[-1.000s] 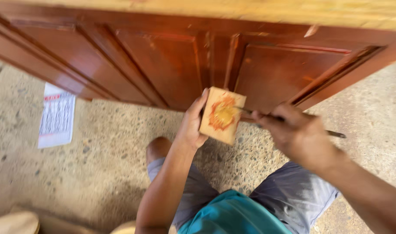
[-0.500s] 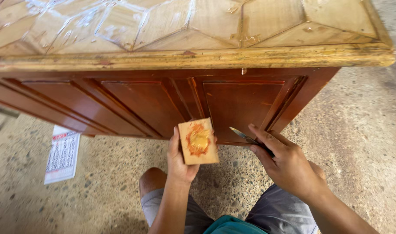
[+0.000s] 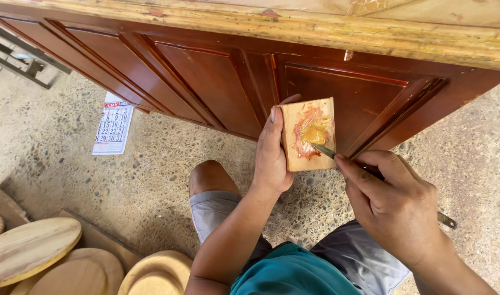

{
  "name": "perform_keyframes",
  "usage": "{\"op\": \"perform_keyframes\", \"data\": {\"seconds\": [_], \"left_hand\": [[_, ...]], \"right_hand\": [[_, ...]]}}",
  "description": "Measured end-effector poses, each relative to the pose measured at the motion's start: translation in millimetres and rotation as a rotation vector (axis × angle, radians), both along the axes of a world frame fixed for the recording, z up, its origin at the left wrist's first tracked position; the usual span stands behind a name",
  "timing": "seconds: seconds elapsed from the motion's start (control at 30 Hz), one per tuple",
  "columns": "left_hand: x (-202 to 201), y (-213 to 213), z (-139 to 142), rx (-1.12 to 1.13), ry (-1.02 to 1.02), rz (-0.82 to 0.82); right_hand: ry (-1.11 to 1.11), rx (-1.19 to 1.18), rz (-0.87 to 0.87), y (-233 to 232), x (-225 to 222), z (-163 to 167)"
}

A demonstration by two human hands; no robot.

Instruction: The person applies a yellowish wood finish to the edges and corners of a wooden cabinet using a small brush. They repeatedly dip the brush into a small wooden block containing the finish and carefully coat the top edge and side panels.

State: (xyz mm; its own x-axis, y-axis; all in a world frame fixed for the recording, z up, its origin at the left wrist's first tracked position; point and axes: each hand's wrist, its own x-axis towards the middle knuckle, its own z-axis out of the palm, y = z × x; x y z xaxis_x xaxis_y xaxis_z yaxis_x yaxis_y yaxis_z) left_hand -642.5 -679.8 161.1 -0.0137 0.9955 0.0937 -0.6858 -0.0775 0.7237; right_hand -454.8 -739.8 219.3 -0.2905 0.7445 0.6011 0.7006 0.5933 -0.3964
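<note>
The right hand (image 3: 397, 205), lower right of the frame, is closed in a pinch around a thin metal blade (image 3: 323, 151), its tip dipped into a yellow-orange dab of filler (image 3: 314, 133). The filler sits on a small wooden block (image 3: 309, 135) at the centre of the frame, gripped upright by the left hand (image 3: 273, 150), thumb along the near edge and fingers wrapped behind.

Just behind the block stands a red-brown panelled cabinet (image 3: 217, 82) with a pale, worn top edge (image 3: 326, 30).

The risks look small but real. The block is held upright, so soft filler could slide off onto the knee (image 3: 209, 177) or the pebbled floor (image 3: 86, 175). An overloaded blade tip may drip, or smear the finished panels. Pushing hard could skid the tip toward the left thumb.
</note>
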Motion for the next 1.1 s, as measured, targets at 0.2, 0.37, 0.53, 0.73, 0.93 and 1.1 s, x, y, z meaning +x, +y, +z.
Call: {"op": "perform_keyframes", "data": {"seconds": [0.2,0.37,0.53,0.73,0.93,1.1], "left_hand": [[-10.4,12.0,-9.0,-0.011,-0.002,0.007],[-40.0,35.0,-22.4,-0.087,-0.069,-0.158],[-115.7,73.7,-22.8,-0.178,-0.059,-0.678],[-170.3,129.5,-30.8,-0.173,0.023,-1.052],[-184.6,155.8,-32.6,-0.169,0.111,-1.215],[-184.4,163.8,-32.3,-0.162,0.203,-1.239]], "right_hand": [[0.044,-0.102,0.022,9.1,-12.6,-9.9],[0.375,-0.287,0.169,21.6,-34.1,-33.2],[0.741,0.062,-0.121,47.9,-61.1,-61.8],[0.588,0.486,-0.682,77.3,-90.7,-68.4],[0.833,0.522,-0.646,99.6,-109.4,-62.6],[0.773,0.586,-0.721,101.7,-117.1,-61.1]]}}
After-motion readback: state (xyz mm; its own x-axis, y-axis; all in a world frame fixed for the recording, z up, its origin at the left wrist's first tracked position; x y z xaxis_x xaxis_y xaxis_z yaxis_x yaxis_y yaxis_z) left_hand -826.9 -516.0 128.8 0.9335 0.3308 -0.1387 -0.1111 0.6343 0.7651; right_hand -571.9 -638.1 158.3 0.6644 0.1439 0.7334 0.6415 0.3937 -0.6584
